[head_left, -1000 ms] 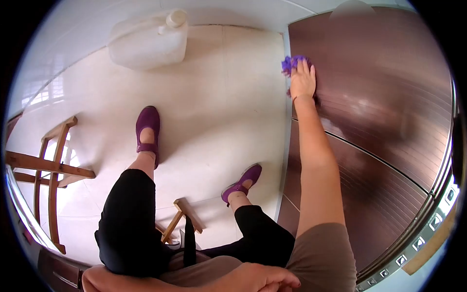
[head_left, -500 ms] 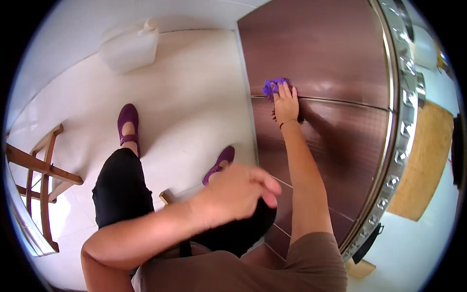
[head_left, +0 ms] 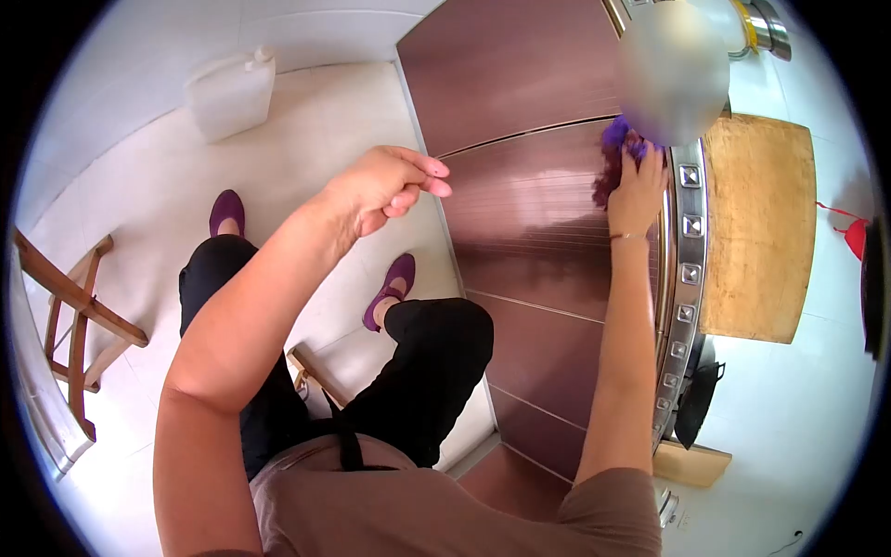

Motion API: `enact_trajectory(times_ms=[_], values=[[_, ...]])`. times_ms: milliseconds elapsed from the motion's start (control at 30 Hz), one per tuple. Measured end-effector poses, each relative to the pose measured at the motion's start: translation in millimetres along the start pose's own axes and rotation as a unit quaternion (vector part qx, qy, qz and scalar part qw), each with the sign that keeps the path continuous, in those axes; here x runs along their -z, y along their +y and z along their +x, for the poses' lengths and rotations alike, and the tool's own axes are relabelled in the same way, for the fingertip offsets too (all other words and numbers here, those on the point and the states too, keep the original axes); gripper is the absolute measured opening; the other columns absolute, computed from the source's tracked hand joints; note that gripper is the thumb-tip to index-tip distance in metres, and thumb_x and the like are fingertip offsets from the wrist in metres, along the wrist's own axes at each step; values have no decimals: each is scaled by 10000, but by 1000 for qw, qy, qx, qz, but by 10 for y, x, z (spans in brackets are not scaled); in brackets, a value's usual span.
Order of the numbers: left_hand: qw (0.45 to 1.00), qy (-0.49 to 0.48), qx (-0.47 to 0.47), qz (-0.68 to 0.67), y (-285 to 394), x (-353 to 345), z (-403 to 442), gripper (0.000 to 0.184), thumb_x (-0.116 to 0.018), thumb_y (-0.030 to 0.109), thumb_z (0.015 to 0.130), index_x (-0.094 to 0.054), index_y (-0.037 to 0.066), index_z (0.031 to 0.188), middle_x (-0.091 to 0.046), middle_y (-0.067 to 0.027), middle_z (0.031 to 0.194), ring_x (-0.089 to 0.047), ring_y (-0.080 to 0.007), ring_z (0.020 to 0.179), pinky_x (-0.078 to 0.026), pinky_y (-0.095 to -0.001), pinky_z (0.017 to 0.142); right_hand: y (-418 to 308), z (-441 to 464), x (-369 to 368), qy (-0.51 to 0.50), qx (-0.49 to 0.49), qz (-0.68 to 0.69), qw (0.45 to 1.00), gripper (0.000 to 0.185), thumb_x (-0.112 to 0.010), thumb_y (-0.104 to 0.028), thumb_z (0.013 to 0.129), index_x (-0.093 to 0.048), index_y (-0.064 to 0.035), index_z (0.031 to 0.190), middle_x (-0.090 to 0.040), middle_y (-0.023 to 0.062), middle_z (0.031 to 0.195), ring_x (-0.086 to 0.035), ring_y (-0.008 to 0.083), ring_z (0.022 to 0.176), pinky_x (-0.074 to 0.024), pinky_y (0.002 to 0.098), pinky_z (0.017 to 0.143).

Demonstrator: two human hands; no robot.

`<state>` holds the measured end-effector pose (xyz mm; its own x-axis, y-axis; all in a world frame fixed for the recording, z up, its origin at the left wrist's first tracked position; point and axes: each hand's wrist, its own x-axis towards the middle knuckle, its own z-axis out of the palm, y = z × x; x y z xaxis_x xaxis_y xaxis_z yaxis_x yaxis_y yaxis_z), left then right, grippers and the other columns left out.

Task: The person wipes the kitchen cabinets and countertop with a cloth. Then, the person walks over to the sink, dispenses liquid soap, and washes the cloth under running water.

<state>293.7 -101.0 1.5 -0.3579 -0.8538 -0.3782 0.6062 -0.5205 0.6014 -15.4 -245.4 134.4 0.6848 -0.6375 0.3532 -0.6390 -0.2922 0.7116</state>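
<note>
My right hand (head_left: 639, 197) presses a crumpled purple cloth (head_left: 613, 139) against the glossy dark reddish-brown cabinet front (head_left: 520, 195), close to its metal-trimmed countertop edge. The cloth bunches out past my fingertips, and its reflection shows in the shiny panel. Held up over the floor, away from the cabinet, my left hand (head_left: 385, 186) is empty, with its fingers loosely bent and apart. A pale blurred round patch (head_left: 673, 70) covers part of the counter edge just beyond the cloth.
A wooden board (head_left: 756, 227) lies on the counter, with a black pan (head_left: 698, 404) nearby. Against the wall stands a white plastic jug (head_left: 232, 93). A wooden-legged stool (head_left: 79, 316) is at left; another wooden piece (head_left: 316, 371) sits between my legs.
My right hand has slid the cloth across the panel to the right, toward the counter edge. My left hand has swung up and away from my body. The view has shifted.
</note>
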Motion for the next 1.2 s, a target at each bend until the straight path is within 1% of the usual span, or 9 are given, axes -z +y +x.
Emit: enact_trajectory(times_ms=[67,233,333,467,533,633,733,1000,1200], values=[[1000,28,-8,-5,56,30,-19,274,-400,-15,809,-516,-53,1055,-610,-150,898,-284,-39,384,-247,-199,389,-52,-341,-2,-16,-12,25,999,333,-474,-31,771,-600,-77,1075,-444,179,1277,-374,369,1220,-290,493,1006],[1000,3,-18,25,135,76,-139,272,-392,-5,814,-508,-49,1056,-603,-136,897,-285,-36,384,-231,-195,357,-226,-1353,-131,-74,-24,52,996,352,-472,-37,776,-579,-75,1109,-446,177,1278,-365,364,1232,-274,509,1009],[999,-4,-14,41,190,15,-189,254,-392,5,821,-508,-47,1041,-596,-128,904,-288,-37,373,-216,-191,324,-322,-1496,-172,-78,-42,60,994,393,-472,-18,762,-561,-75,1141,-435,170,1294,-357,354,1242,-263,508,1016],[999,-12,-1,47,302,13,-126,237,-387,0,826,-506,-53,1024,-595,-127,901,-278,-37,355,-223,-187,325,-357,-903,-240,-74,-41,82,993,438,-486,-17,739,-543,-82,1169,-420,166,1310,-338,338,1257,-240,504,1029],[1000,-1,-8,22,301,32,-36,287,-368,-20,805,-513,-61,1049,-609,-140,895,-297,-47,367,-239,-200,321,-341,-399,-248,-51,-57,86,993,458,-495,-30,733,-529,-85,1186,-386,166,1335,-310,335,1273,-229,503,1036],[1000,7,-22,14,308,5,21,267,-387,-27,804,-518,-53,1035,-609,-138,892,-290,-47,374,-229,-199,330,-209,254,-181,35,-63,75,995,423,-492,-29,747,-557,-95,1160,-410,171,1298,-339,352,1237,-256,502,1019],[999,10,-29,-9,300,-4,55,241,-410,-31,804,-522,-45,1016,-607,-135,877,-279,-47,382,-222,-197,349,-60,359,-119,46,-60,65,995,405,-501,3,728,-577,-84,1117,-436,202,1254,-420,357,1147,-338,442,973],[999,33,-39,-5,229,175,99,227,-424,-40,806,-522,-36,1010,-597,-137,890,-260,-35,389,-214,-185,358,186,-707,385,-14,-108,58,992,410,-498,44,704,-585,-69,1088,-447,228,1227,-452,380,1100,-373,415,938],[998,50,-39,-8,207,205,-119,241,-426,-44,805,-505,-38,1032,-590,-146,903,-265,-26,389,-202,-179,349,373,-1892,693,-30,-141,21,989,353,-489,5,739,-581,-62,1074,-431,235,1247,-432,399,1126,-355,453,954]])
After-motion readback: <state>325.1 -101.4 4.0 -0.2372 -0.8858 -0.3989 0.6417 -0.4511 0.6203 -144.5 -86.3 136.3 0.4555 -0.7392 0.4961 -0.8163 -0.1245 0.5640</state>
